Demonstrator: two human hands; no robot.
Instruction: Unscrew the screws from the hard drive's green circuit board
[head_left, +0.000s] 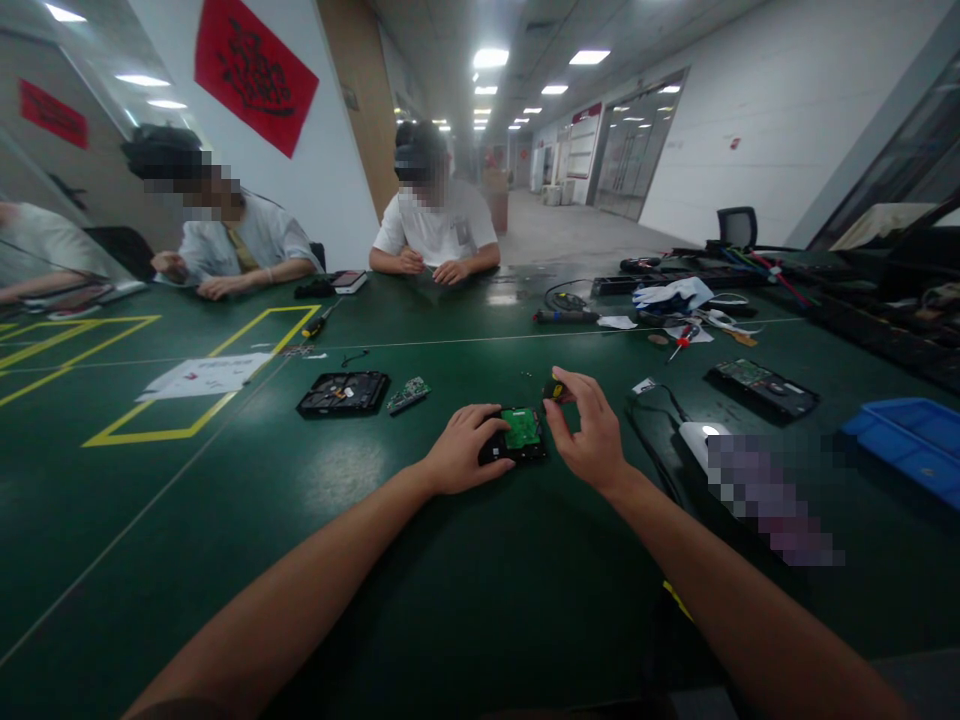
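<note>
A black hard drive point(516, 446) with a green circuit board point(522, 428) on top lies on the dark green table point(465, 600) in front of me. My left hand point(465, 450) is curled over the drive's left side and grips it. My right hand point(592, 430) is just right of the drive, fingers pinched round the yellow-and-black handle of a small screwdriver point(555, 388) held above the board's far right corner. The tip of the tool is hidden.
Another opened drive point(343, 393) and a loose green board point(408, 394) lie to the left. A third drive point(762, 387), a blue tray point(907, 440), cables and tools sit at right. Two people sit across the table. Yellow tape lines and a paper sheet point(206, 375) mark the left side.
</note>
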